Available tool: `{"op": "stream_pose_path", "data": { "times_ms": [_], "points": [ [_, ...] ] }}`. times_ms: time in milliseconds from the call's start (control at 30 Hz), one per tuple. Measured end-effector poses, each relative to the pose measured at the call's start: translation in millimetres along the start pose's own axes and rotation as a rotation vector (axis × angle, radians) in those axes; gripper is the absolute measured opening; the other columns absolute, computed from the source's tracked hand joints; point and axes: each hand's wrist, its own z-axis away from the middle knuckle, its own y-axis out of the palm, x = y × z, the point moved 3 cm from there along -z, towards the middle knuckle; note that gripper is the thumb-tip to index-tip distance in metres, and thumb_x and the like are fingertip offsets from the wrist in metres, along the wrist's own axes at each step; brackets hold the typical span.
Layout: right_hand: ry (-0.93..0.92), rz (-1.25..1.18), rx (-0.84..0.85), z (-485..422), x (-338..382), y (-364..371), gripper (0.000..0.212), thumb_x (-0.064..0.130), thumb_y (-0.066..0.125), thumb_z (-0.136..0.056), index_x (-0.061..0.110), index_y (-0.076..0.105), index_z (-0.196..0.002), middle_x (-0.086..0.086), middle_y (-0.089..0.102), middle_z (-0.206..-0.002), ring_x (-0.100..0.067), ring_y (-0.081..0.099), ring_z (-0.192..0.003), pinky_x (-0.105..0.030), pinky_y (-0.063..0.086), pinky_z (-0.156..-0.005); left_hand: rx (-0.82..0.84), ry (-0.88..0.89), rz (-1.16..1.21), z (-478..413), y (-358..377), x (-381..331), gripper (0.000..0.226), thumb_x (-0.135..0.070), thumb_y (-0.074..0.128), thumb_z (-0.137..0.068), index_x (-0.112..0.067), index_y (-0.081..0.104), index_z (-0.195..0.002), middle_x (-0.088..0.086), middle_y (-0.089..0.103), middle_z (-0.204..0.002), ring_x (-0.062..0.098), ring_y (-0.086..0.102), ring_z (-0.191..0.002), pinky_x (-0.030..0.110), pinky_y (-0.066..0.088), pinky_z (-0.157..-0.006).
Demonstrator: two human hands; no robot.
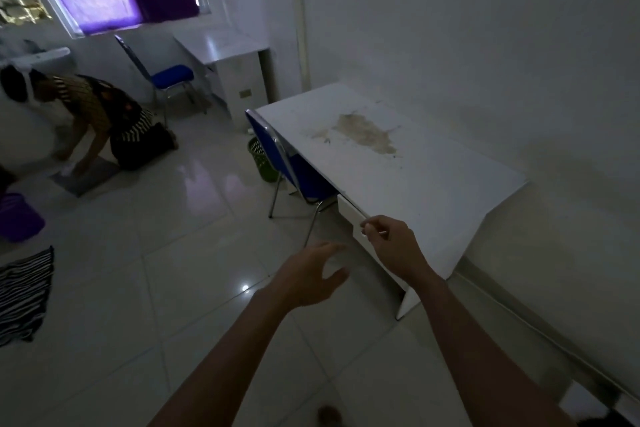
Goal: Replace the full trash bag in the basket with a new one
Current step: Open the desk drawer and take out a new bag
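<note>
A green mesh basket [260, 159] stands on the floor behind the blue chair [294, 166], at the far end of the white desk [408, 163]; no bag shows in it from here. My right hand [389, 239] grips the handle of the desk's white drawer [351, 213], which stands slightly out from the desk front. My left hand [313, 274] hovers open in the air just left of the drawer, fingers spread, holding nothing.
A brown stain marks the desk top. A person [114, 118] kneels on the tiled floor at the left, wiping a mat. A purple bucket [19, 218] and a striped cloth [24, 295] lie at the left edge. A second desk and blue chair stand under the window.
</note>
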Motion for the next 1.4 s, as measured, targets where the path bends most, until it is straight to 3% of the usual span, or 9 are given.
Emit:
{"op": "stream_pose_path", "data": {
  "times_ms": [167,367,467,600,767,867,967,1233,1400],
  "points": [
    [0.101,0.017,0.001,-76,-24,37,0.018,0.018,0.056,-0.101,0.013,0.072,-0.106,-0.001,0.074,-0.102,-0.014,0.067,-0.093,-0.025,0.054,-0.083,0.104,0.022,-0.076,-72,-21,50,0.065,-0.05,0.055,-0.098,-0.027,0.035,-0.154,-0.002,0.042,-0.156,0.014,0.047,-0.135,0.031,0.04,-0.107],
    [0.258,0.096,0.015,-140,-57,65,0.024,0.032,0.054,-0.102,0.018,0.069,-0.113,0.0,0.072,-0.107,-0.015,0.065,-0.094,-0.029,0.052,-0.083,0.201,0.055,-0.138,-161,-32,117,0.078,-0.062,0.053,-0.093,-0.031,0.023,-0.158,-0.007,0.027,-0.164,0.014,0.041,-0.142,0.04,0.036,-0.116],
    [0.342,0.196,0.006,-164,-79,79,0.027,0.038,0.051,-0.101,0.022,0.068,-0.115,0.0,0.07,-0.113,-0.018,0.065,-0.103,-0.039,0.053,-0.092,0.268,0.122,-0.183,-208,-33,146,0.08,-0.063,0.052,-0.093,-0.03,0.02,-0.159,-0.007,0.021,-0.166,0.018,0.042,-0.141,0.041,0.033,-0.117],
    [0.467,0.361,0.027,-195,-94,102,0.037,0.045,0.045,-0.102,0.023,0.064,-0.125,-0.004,0.065,-0.126,-0.026,0.062,-0.116,-0.041,0.047,-0.097,0.337,0.252,-0.243,-277,-34,178,0.082,-0.065,0.05,-0.093,-0.029,0.018,-0.159,-0.004,0.018,-0.167,0.018,0.022,-0.152,0.047,0.021,-0.122],
    [0.66,0.456,-0.012,-222,-109,136,0.057,0.058,0.036,-0.101,0.025,0.046,-0.147,0.0,0.045,-0.154,-0.021,0.04,-0.142,-0.045,0.03,-0.113,0.49,0.384,-0.314,-352,-26,214,0.089,-0.07,0.044,-0.091,-0.022,0.015,-0.161,-0.004,0.013,-0.168,0.018,0.016,-0.154,0.05,0.018,-0.123],
    [0.763,0.592,-0.01,-230,-123,153,0.058,0.057,0.031,-0.102,0.024,0.043,-0.147,-0.001,0.04,-0.156,-0.024,0.031,-0.146,-0.05,0.026,-0.114,0.602,0.434,-0.374,-387,-14,227,0.09,-0.071,0.04,-0.091,-0.023,0.011,-0.161,-0.003,0.009,-0.169,0.019,0.011,-0.155,0.053,0.013,-0.123],
    [0.881,0.649,-0.034,-233,-139,165,0.054,0.053,0.033,-0.102,0.021,0.046,-0.143,-0.004,0.047,-0.15,-0.028,0.041,-0.138,-0.051,0.032,-0.108,0.691,0.498,-0.433,-415,8,230,0.09,-0.072,0.039,-0.091,-0.023,0.01,-0.161,-0.002,0.006,-0.169,0.02,0.008,-0.155,0.054,0.01,-0.123],
    [1.215,0.285,-0.227,-249,-194,189,0.047,0.041,0.033,-0.104,0.018,0.045,-0.142,-0.008,0.052,-0.143,-0.031,0.048,-0.131,-0.048,0.035,-0.106,0.704,0.658,-0.667,-481,79,231,0.094,-0.07,0.039,-0.092,-0.022,-0.003,-0.161,0.004,-0.009,-0.169,0.032,-0.004,-0.155,0.057,0.007,-0.123],
    [1.343,-0.001,-0.475,-253,-224,199,0.035,0.035,0.038,-0.105,0.009,0.054,-0.124,-0.012,0.06,-0.122,-0.033,0.059,-0.114,-0.041,0.044,-0.092,0.697,0.684,-0.722,-490,103,249,0.099,-0.061,0.053,-0.091,-0.023,-0.007,-0.16,0.005,-0.014,-0.168,0.034,-0.006,-0.155,0.063,0.01,-0.12]
  ]
}}
